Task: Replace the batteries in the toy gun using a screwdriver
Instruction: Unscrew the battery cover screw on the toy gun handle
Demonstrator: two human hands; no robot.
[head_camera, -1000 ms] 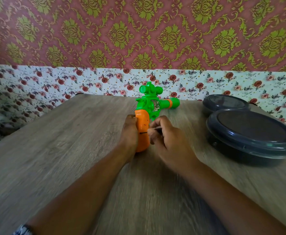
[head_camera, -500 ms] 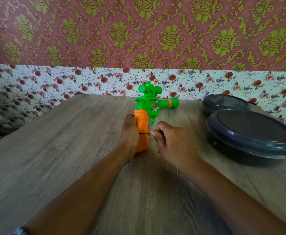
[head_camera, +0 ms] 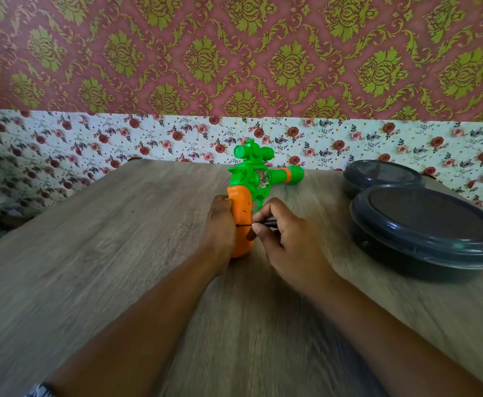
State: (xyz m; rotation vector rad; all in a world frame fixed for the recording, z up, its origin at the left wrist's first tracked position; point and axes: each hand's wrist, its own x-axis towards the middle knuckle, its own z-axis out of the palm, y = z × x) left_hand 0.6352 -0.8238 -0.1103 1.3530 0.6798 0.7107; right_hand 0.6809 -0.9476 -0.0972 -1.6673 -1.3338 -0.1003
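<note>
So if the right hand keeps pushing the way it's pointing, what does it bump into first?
Probably the toy gun's orange grip: the right hand aims its screwdriver leftward at it, the tip seemingly touching already.

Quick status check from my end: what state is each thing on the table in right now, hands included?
Toy gun: upright on its orange grip, cover not yet off.
Screwdriver: level, tip against the grip.
Left hand: holds the grip.
Right hand: pinches the screwdriver.
Near container: lid on.
Far container: lid on.
</note>
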